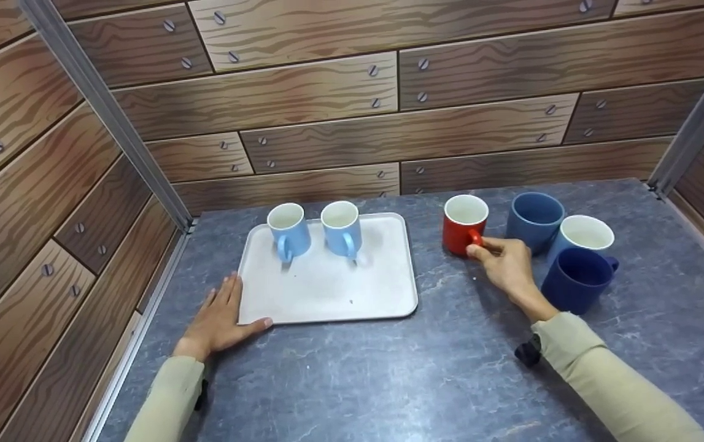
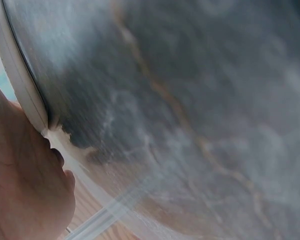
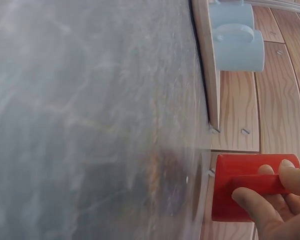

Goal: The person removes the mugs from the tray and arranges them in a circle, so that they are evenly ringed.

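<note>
My right hand (image 1: 507,267) pinches the handle of a red mug (image 1: 455,234) with a white inside. The mug is upright, to the right of a white tray (image 1: 327,298). In the right wrist view, thumb and fingertips close round the red handle (image 3: 262,184). My left hand (image 1: 218,320) lies against the tray's near left corner, fingers straight along its left side and thumb at the front edge. Two light blue mugs, one on the left (image 1: 293,239) and one on the right (image 1: 347,238), stand on the tray's back half, handles facing me.
Right of the red mug stand a grey-blue mug (image 1: 533,212), a light blue mug with a white inside (image 1: 585,233) and a dark blue mug (image 1: 572,287), grouped close together. Wood-patterned walls (image 1: 327,147) enclose the grey marbled table (image 1: 358,380) at the back and sides.
</note>
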### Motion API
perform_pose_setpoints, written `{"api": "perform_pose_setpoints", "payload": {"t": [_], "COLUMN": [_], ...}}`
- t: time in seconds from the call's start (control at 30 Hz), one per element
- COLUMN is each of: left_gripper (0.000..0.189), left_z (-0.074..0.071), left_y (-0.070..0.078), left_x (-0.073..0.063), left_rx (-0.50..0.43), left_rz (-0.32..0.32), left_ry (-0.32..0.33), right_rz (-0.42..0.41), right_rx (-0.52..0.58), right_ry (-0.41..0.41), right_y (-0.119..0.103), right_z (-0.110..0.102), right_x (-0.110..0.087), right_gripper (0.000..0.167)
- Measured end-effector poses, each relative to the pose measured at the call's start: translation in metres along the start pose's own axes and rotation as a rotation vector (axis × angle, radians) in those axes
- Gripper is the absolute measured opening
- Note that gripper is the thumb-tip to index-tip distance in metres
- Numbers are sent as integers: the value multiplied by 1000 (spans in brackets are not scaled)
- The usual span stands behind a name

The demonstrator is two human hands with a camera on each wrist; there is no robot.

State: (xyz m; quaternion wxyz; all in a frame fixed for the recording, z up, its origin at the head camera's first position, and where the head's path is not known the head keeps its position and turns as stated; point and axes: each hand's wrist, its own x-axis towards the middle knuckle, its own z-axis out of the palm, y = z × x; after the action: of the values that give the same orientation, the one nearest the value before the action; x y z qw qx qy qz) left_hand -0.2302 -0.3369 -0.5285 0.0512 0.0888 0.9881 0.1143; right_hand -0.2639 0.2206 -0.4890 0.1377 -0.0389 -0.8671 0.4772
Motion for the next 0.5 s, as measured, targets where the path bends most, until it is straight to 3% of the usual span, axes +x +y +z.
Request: {"api": "perform_pose_setpoints", "payload": {"t": [0.5], "left_gripper": [128], "left_z": [0], "left_y": [0], "left_x": [0], "left_rx": [-8], "left_rz": [8], "left_ry": [0], "right_rz": [41], "right_rx": [0], "right_ry": [28], "right_y": [14], "right_z": [-15], "right_x": [-8], "right_gripper": [35]}}
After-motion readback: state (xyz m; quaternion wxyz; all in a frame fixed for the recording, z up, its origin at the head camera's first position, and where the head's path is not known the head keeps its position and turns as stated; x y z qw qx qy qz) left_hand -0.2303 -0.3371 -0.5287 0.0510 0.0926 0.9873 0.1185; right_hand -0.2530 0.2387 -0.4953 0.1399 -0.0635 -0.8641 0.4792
